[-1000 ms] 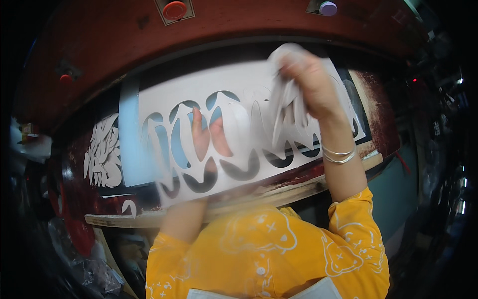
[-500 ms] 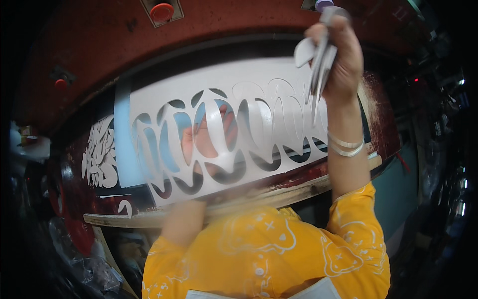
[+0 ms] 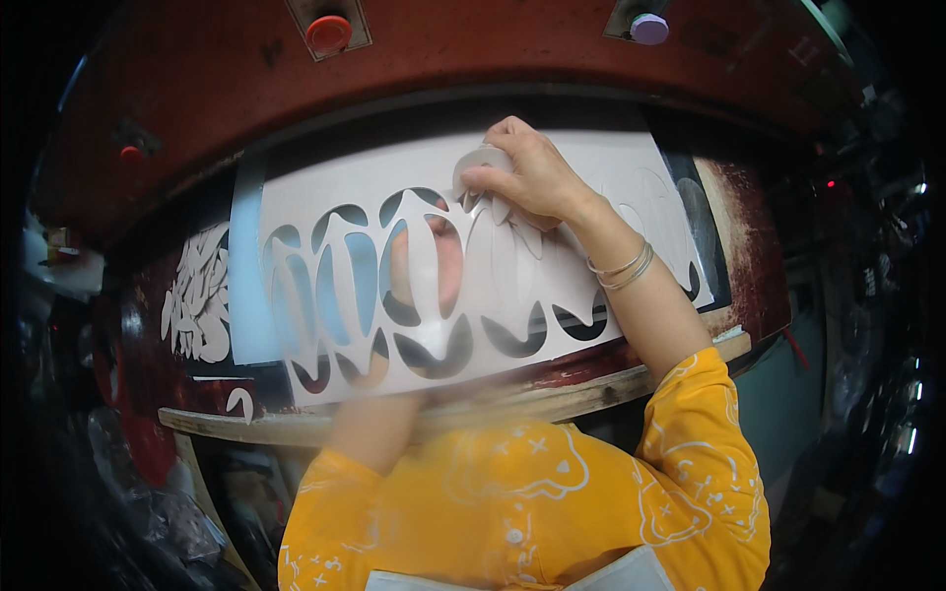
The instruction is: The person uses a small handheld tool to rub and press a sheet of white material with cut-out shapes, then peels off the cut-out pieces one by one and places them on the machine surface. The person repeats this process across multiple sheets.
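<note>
A white sheet (image 3: 581,148) with rows of curved cut-outs lies across the work surface. My left hand (image 3: 449,264) is beneath it, showing in part through the large holes, with thumb and fingers apart; the sheet's strips hide the rest. Above the sheet's middle, my right hand (image 3: 537,177) is closed round several white cut pieces (image 3: 480,164), one with a rounded end by the thumb. Other narrow pieces hang below its fingers, over the cut outlines. To the right of this hand, cut outlines show in the sheet.
A pile of white cut pieces (image 3: 202,295) lies at the left, beside a light blue strip (image 3: 246,286). One small curved piece (image 3: 239,402) sits near the wooden front edge (image 3: 296,429). A red machine beam (image 3: 473,59) with a red button (image 3: 328,34) and a purplish button (image 3: 649,29) spans the back.
My right hand has come down and left from the upper right to the sheet's middle, still holding cut pieces. My left hand stays beneath the sheet, which has shifted slightly.
</note>
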Available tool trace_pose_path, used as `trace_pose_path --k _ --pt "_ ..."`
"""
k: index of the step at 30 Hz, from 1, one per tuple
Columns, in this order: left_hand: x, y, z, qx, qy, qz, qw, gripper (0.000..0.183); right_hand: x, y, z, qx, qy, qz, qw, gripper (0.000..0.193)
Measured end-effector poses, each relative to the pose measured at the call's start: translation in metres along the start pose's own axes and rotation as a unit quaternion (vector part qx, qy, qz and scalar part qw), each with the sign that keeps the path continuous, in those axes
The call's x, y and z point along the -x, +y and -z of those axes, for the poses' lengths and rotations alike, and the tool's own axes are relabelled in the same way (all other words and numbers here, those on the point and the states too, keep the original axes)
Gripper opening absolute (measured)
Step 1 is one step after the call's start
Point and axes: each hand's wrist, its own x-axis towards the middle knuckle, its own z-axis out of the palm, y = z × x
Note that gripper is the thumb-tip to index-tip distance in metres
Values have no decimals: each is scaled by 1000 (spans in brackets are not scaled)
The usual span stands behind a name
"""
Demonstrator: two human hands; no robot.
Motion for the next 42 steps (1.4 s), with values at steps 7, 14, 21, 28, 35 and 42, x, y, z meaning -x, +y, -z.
trace_pose_path --k 7,14,21,28,35,42 --pt "21 9 -32 -106 11 126 986 16 9 -4 26 -411 203 -173 872 32" --pt "39 -6 -37 -175 -28 28 984 20 43 -53 21 -6 -95 -187 978 40" --pt "25 3 -3 -467 58 -54 881 30 51 -73 11 -73 23 -50 996 42" --pt "29 -15 -20 -176 -25 220 959 57 45 -63 92 -505 164 -22 847 33" --pt "26 -29 -24 -137 17 129 982 43 59 -40 23 -13 -20 -144 989 36" --pt "28 -27 -37 -68 62 181 979 38 56 -36 68 -390 261 79 880 44"
